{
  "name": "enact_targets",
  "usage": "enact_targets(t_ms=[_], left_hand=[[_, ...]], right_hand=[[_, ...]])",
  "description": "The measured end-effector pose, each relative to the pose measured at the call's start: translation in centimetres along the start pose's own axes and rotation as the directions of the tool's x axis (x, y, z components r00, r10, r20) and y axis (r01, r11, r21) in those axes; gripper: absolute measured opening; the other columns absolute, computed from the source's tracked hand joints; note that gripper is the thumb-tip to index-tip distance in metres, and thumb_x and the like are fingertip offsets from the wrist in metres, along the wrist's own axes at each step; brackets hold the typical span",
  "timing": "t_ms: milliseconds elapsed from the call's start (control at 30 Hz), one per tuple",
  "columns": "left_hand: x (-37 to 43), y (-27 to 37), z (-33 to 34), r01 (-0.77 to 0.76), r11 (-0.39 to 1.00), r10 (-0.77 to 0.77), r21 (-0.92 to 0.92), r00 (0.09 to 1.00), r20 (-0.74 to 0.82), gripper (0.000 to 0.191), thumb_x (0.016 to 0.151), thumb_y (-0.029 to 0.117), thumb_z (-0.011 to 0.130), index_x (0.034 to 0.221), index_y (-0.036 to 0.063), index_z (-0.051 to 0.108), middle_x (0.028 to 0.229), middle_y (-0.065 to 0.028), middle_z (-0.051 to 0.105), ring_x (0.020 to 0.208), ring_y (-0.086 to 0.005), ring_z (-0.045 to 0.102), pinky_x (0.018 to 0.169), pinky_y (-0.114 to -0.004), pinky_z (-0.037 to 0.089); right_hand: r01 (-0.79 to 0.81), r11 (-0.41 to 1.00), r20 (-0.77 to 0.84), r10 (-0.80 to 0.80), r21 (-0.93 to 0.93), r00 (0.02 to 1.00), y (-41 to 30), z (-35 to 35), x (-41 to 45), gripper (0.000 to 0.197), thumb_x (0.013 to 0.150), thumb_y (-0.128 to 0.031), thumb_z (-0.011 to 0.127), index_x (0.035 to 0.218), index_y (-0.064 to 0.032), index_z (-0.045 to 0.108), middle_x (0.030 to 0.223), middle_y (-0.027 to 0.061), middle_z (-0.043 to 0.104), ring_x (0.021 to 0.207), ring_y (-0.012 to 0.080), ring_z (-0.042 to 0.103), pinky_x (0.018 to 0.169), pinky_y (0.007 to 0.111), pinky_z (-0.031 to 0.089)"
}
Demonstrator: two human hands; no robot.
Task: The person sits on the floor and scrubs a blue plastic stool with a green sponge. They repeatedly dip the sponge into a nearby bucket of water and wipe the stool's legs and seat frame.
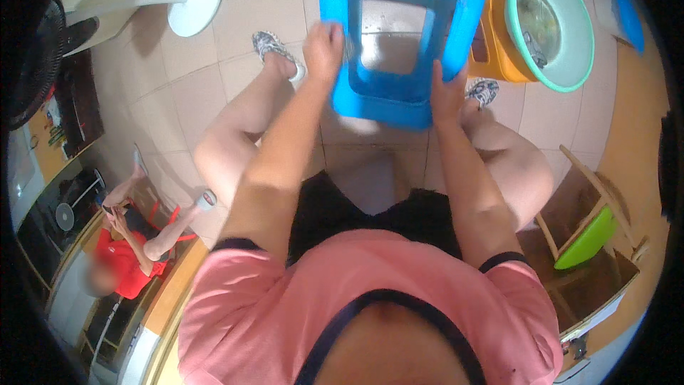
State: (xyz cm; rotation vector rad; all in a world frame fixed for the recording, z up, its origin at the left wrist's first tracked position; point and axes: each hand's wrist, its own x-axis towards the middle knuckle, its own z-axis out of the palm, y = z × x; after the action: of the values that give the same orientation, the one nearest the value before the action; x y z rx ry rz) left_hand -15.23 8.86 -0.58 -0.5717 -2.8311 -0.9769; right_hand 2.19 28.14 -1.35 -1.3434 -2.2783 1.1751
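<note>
A blue plastic stool (382, 109) is tipped before me above the tiled floor, its open frame facing up at me. My left hand (323, 51) is closed at the stool's left side. A small greyish patch shows by its fingers, too blurred to name. On the near right corner, my right hand (449, 93) grips the stool's edge with the thumb on top. Through the frame, wet-looking floor tiles show. The stool's far end runs out of the picture at the top.
Right of the stool, a mint-green plastic basin (580, 59) holding water and a dark item rests against an orange stool (499, 37). A wooden chair with a green seat (588, 240) lies at right. A round white stand base (196, 0) is far left. A seated person in red (136, 262) holds a phone.
</note>
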Motion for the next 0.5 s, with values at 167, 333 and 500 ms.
enact_targets(t_ms=[167,333,500], left_hand=[[4.7,0.3,0.1,-0.055,0.996,0.054,-0.072,0.998,-0.016,0.016,0.089,0.019,0.059,0.089,0.0045,0.067,0.084,-0.0155,0.062,0.077,-0.0332,0.061,0.07,-0.043,0.049],[-4.3,0.0,0.0,0.124,0.989,-0.12,-0.078,0.991,0.053,0.012,0.088,0.014,0.06,0.09,0.004,0.066,0.088,-0.0152,0.061,0.08,-0.0332,0.06,0.072,-0.043,0.048],[-13.7,0.9,-1.3,0.208,0.975,-0.206,-0.078,0.978,0.032,0.01,0.09,0.011,0.062,0.092,0.0018,0.064,0.085,-0.0137,0.06,0.074,-0.0262,0.06,0.068,-0.038,0.048]], right_hand=[[-0.046,0.999,0.024,0.046,-0.014,0.999,-0.5,0.2,0.3,0.066,0.085,-0.041,0.066,0.135,-0.0041,0.043,0.118,0.0201,0.061,0.109,0.035,0.06,0.092,0.041,0.045],[-0.024,0.999,-0.035,0.023,-0.027,0.999,0.2,0.5,0.5,0.063,0.081,-0.042,0.067,0.13,-0.0092,0.045,0.115,0.0192,0.062,0.104,0.039,0.06,0.086,0.048,0.047],[-0.012,1.0,-0.007,0.012,0.009,1.0,0.4,0.5,0.6,0.067,0.08,-0.045,0.068,0.132,-0.009,0.044,0.116,0.0197,0.061,0.104,0.039,0.06,0.087,0.048,0.047]])
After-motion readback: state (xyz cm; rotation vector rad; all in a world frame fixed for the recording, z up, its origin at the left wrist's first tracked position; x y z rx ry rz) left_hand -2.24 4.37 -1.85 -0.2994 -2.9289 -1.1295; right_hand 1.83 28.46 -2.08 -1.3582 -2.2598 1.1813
